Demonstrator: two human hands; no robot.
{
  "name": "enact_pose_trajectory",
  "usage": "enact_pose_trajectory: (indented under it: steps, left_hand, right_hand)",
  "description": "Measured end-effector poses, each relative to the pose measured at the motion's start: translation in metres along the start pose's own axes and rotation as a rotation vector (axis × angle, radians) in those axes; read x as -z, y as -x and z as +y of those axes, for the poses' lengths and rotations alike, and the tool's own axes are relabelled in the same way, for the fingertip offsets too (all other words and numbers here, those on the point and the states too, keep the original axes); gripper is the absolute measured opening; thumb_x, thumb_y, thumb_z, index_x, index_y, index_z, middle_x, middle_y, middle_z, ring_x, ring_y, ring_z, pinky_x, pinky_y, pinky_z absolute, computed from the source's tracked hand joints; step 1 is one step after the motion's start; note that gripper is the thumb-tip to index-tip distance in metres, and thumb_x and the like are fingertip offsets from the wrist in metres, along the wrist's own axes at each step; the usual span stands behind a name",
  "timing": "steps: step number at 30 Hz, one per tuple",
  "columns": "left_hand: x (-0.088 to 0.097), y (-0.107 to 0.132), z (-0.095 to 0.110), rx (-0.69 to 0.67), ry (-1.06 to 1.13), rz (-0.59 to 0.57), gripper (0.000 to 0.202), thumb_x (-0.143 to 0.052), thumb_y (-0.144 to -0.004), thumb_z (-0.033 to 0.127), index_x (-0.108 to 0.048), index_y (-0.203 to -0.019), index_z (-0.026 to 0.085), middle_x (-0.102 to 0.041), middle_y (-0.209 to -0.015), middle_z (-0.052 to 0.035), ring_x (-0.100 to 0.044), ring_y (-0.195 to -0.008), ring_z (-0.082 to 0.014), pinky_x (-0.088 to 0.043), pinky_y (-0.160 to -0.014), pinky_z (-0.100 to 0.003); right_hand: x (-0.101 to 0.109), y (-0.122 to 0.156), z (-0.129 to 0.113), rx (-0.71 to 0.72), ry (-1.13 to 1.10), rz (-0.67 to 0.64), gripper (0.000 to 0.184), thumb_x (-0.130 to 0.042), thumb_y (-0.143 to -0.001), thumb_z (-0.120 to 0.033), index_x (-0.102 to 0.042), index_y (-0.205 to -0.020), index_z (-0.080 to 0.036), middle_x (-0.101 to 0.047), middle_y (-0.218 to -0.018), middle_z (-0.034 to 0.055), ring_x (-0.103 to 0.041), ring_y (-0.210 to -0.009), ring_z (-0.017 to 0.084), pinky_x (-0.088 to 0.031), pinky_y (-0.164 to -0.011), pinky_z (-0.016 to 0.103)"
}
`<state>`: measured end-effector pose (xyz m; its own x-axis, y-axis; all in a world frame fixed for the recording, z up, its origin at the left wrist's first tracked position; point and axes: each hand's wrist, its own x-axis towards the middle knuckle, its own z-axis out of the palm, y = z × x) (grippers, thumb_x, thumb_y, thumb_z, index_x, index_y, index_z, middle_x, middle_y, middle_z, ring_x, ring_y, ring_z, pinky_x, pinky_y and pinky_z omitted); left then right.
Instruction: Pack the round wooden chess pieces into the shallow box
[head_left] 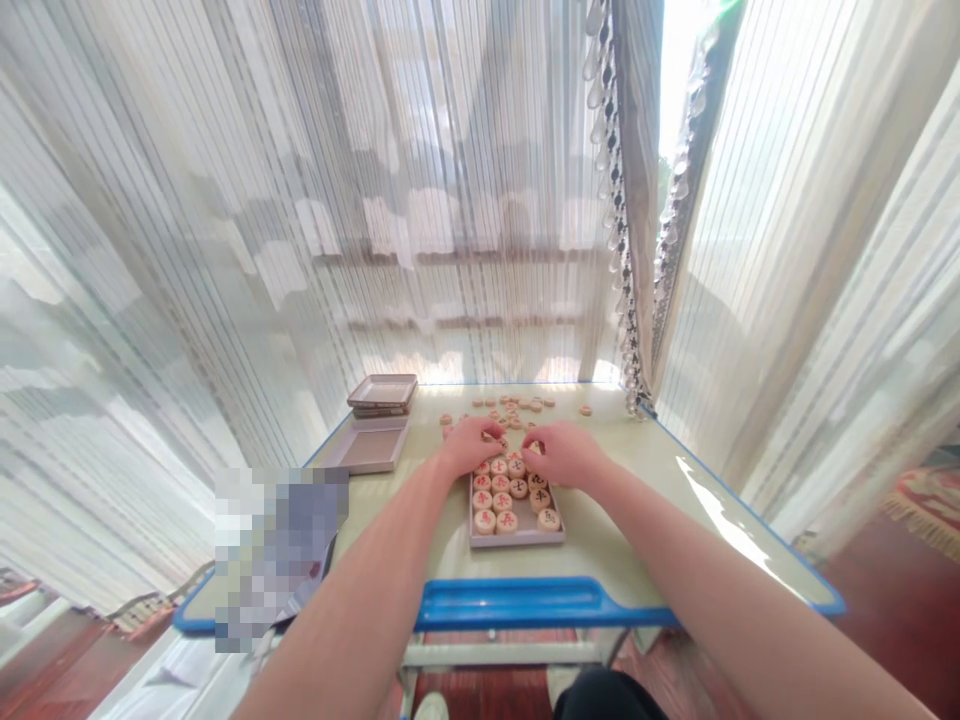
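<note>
A shallow box (517,541) on the table holds round wooden Chinese chess pieces (502,502) in rows, red characters on the left and dark ones on the right. Near its front, a gap shows the box floor between the pieces. Over the box's far left part, my left hand (472,447) is closed, its fingertips pinching a Chinese chess piece (502,444). My right hand (562,453) curls over the far right part, thumb and fingers round another piece, mostly hidden by the hand. Both hands cover the box's far edge.
Loose pieces (513,404) lie scattered beyond the hands, one piece (585,410) apart at the right. Trays (382,390) are stacked at the far left, with another tray (369,445) before them. A blurred object (289,550) lies at the left. Curtains (450,200) hang behind the table (675,540).
</note>
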<state>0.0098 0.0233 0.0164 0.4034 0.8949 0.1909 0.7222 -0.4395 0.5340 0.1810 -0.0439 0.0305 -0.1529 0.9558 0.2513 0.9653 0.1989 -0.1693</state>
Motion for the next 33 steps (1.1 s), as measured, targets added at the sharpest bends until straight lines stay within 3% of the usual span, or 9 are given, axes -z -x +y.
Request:
enact_pose_trajectory:
  steps: [10,18,28,33]
  left_hand:
    - [0.002,-0.001,-0.001,0.042,0.403,0.053,0.034,-0.066,-0.063,0.028,-0.065,-0.095,0.015,-0.067,-0.092,-0.0062,-0.06,-0.084,-0.0175,-0.047,-0.072,-0.027]
    - [0.006,0.0,0.003,0.019,0.71,-0.026,0.04,-0.072,-0.062,0.025,-0.064,-0.1,0.014,-0.069,-0.094,-0.0073,-0.062,-0.088,-0.0185,-0.046,-0.079,-0.031]
    - [0.008,0.004,0.007,0.006,0.801,-0.098,0.045,-0.073,-0.062,0.027,-0.064,-0.104,0.015,-0.068,-0.097,-0.0076,-0.061,-0.088,-0.0179,-0.045,-0.076,-0.03]
    - [0.013,0.008,0.012,0.037,0.788,-0.113,0.031,-0.067,-0.066,0.03,-0.068,-0.092,0.012,-0.069,-0.083,-0.0075,-0.06,-0.074,-0.0146,-0.044,-0.068,-0.028]
  right_hand:
    - [0.002,-0.001,0.003,0.034,-0.09,0.1,0.03,-0.048,-0.079,-0.033,-0.065,-0.102,-0.026,-0.066,-0.073,0.0011,-0.057,-0.068,0.015,-0.035,-0.057,0.025]
    - [-0.004,-0.002,0.002,0.116,-0.207,0.173,0.034,-0.053,-0.077,-0.034,-0.061,-0.11,-0.029,-0.06,-0.067,-0.0028,-0.05,-0.06,0.012,-0.03,-0.053,0.023]
    - [-0.008,-0.003,0.0,0.131,-0.222,0.186,0.031,-0.054,-0.077,-0.036,-0.062,-0.106,-0.027,-0.059,-0.065,-0.0032,-0.05,-0.059,0.011,-0.029,-0.053,0.022]
    - [-0.006,-0.002,0.002,0.091,-0.222,0.259,0.03,-0.054,-0.078,-0.045,-0.063,-0.099,-0.024,-0.057,-0.061,-0.0028,-0.051,-0.058,0.012,-0.031,-0.054,0.022]
